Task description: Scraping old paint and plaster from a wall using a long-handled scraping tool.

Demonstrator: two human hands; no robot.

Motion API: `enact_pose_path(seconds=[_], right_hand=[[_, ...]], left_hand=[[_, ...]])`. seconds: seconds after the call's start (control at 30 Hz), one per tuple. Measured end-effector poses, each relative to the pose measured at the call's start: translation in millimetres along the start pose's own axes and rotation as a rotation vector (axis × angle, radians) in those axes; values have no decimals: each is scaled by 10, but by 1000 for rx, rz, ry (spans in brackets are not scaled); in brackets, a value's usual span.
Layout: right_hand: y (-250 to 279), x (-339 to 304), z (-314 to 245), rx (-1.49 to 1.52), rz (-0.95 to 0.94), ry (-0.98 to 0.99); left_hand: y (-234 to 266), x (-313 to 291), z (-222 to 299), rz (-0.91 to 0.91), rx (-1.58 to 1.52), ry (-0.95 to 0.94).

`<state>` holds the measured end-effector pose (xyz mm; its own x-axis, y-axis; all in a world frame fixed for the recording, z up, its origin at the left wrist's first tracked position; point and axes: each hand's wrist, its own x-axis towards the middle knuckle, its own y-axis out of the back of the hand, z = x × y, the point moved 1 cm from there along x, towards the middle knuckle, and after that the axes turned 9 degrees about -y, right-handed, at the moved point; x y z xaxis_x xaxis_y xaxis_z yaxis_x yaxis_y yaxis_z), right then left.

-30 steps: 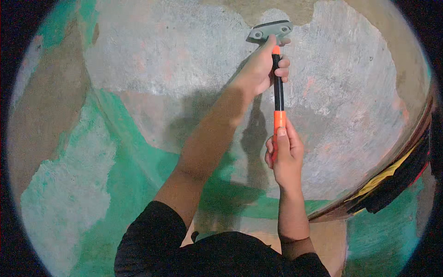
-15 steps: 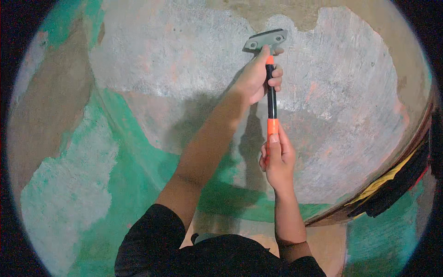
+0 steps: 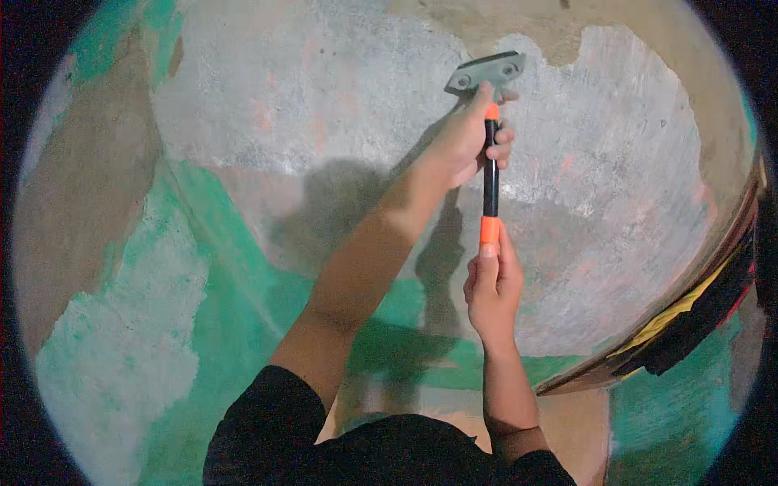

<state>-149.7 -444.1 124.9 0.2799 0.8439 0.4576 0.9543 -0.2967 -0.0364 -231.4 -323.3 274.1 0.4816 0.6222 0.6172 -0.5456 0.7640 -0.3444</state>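
A long-handled scraper [image 3: 491,182] stands nearly upright against the wall, with a grey bolted head [image 3: 486,73] and a black and orange handle. My left hand [image 3: 474,146] is closed round the upper handle, its thumb laid along the neck just below the head. Lower down, my right hand [image 3: 494,287] wraps the orange end of the handle, thumb on top. The head lies over pale, scraped-looking grey wall [image 3: 389,97], close below a patch of brownish coating [image 3: 519,20]. Whether the blade edge touches the wall, I cannot tell.
Green paint [image 3: 243,227] and a brown area [image 3: 89,178] cover the wall on the left. A dark curved edge [image 3: 648,332] runs along the right, with yellow and black material [image 3: 681,324] by it. Shadows of my arms fall on the wall.
The scraper and both hands have shifted slightly right in the picture. The wall's patches have also shifted right and a little down, so the view itself has moved. Both grips are the same.
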Motion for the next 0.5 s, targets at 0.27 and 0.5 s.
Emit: enact_pose_path(seconds=[0.27, 0.5], right_hand=[[-287, -3, -169, 48, 23, -71], [-477, 3, -344, 114, 37, -137]], left_hand=[[177, 52, 143, -45, -30, 33], [326, 109, 296, -125, -97, -36]])
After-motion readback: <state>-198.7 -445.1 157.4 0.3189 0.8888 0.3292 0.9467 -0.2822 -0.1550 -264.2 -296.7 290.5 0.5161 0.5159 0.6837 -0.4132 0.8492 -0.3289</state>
